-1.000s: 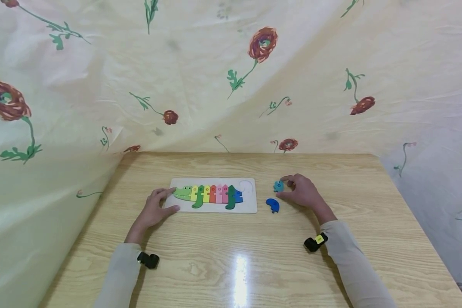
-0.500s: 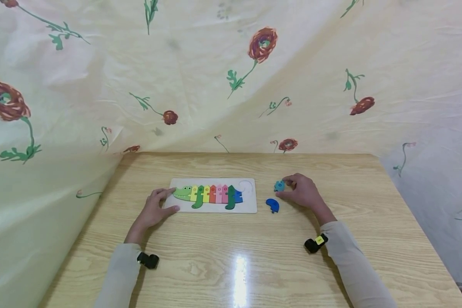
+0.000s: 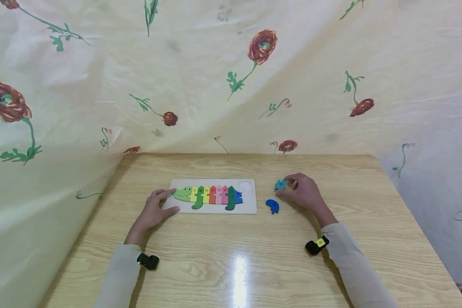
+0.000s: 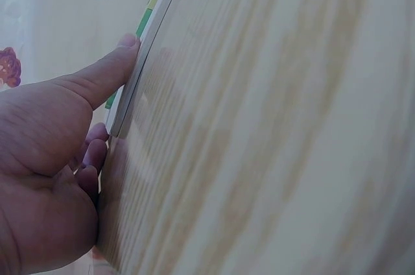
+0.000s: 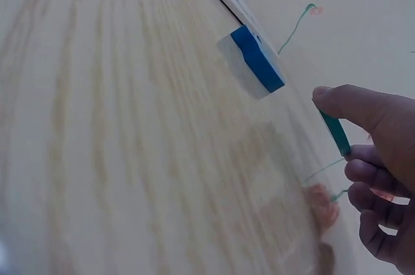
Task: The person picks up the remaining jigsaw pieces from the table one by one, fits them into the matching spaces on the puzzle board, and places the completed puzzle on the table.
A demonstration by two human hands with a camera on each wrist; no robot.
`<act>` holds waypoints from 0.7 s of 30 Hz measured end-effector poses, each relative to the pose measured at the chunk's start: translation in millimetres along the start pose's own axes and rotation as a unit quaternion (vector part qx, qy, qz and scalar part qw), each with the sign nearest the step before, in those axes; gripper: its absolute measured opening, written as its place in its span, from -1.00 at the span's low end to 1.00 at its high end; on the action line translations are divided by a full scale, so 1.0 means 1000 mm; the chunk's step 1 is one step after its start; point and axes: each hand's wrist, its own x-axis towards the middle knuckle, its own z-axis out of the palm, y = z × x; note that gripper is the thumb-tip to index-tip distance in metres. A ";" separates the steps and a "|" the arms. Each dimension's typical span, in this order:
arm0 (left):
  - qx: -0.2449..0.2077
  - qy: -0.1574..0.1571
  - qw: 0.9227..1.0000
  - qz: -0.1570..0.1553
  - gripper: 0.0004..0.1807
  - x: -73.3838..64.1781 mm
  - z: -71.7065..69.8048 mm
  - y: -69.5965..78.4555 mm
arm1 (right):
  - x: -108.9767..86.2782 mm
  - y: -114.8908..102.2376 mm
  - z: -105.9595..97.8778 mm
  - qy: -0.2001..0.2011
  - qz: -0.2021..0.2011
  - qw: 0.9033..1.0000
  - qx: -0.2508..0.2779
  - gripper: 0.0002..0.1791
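Note:
In the head view, a white puzzle board [image 3: 211,208] lies flat with a crocodile built of coloured pieces and an outlined tail space at its right end. My left hand [image 3: 152,208] rests on its left end. The index finger touches the green crocodile head [image 3: 182,193], and the thumb lies at the near corner. To the right of the board my right hand [image 3: 301,191] pinches a teal puzzle piece [image 3: 280,185] between thumb and fingers; the right wrist view shows this piece edge-on, raised off the table. A dark blue curved puzzle piece [image 3: 272,206] lies between board and hand.
The wooden table [image 3: 200,252] reaches back to a hanging cloth [image 3: 200,77] with red flowers, which also closes off the left side. Black wrist cameras sit on both sleeves. A bright light reflection shows on the table's near part.
The teal puzzle piece has shifted slightly right and away in my right hand's pinch and turned a little. My left hand, the board and the dark blue piece have stayed put.

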 end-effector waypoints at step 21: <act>0.008 0.003 1.000 0.005 -0.20 -0.001 0.000 0.002 | -0.007 -0.038 -0.002 0.070 -0.024 0.997 0.028 -0.36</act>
